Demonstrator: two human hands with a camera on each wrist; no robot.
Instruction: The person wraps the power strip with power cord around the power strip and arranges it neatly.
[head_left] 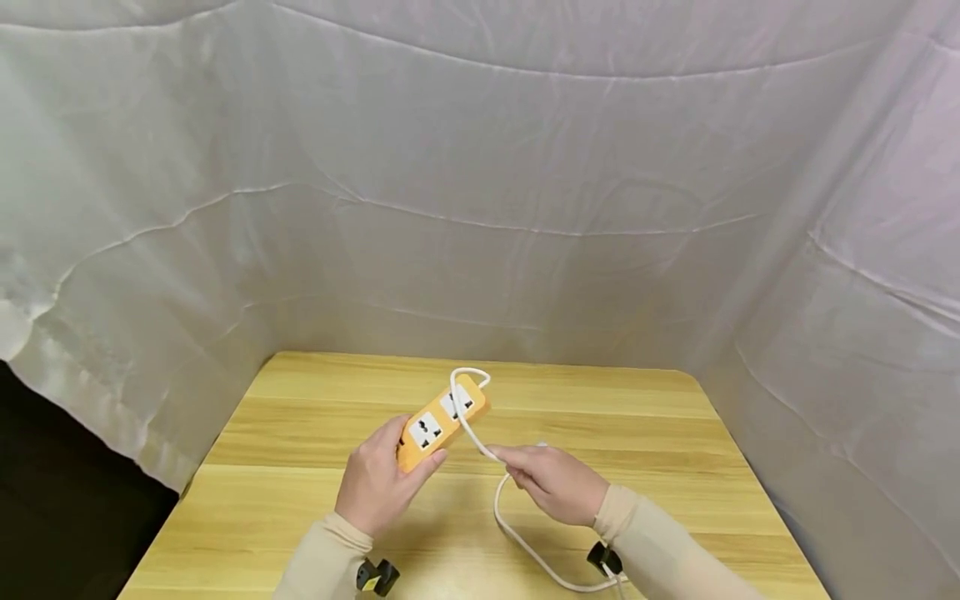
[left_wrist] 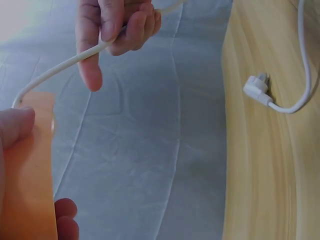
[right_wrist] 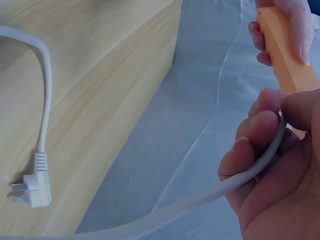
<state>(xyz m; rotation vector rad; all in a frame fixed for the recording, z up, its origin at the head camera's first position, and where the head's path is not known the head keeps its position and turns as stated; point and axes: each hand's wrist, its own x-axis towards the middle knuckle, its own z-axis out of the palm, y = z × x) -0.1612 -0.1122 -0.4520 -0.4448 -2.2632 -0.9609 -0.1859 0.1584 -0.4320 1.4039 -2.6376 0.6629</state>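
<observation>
An orange power strip (head_left: 444, 423) with white socket faces is gripped by my left hand (head_left: 377, 482), tilted above the table. From its far end a white cable (head_left: 471, 429) loops back across the sockets. My right hand (head_left: 558, 483) pinches this cable between thumb and fingers, a little to the right of the strip. Below the right hand the cable hangs in a curve toward the table's near side. In the left wrist view the white plug (left_wrist: 257, 90) lies on the table, and the right wrist view shows its metal pins (right_wrist: 19, 192).
A wooden table (head_left: 300, 400) lies under both hands. Pale grey cloth (head_left: 480, 167) hangs behind it and along both sides. At the lower left is a dark area (head_left: 67, 483) beside the cloth. Each wrist wears a small black camera (head_left: 377, 577).
</observation>
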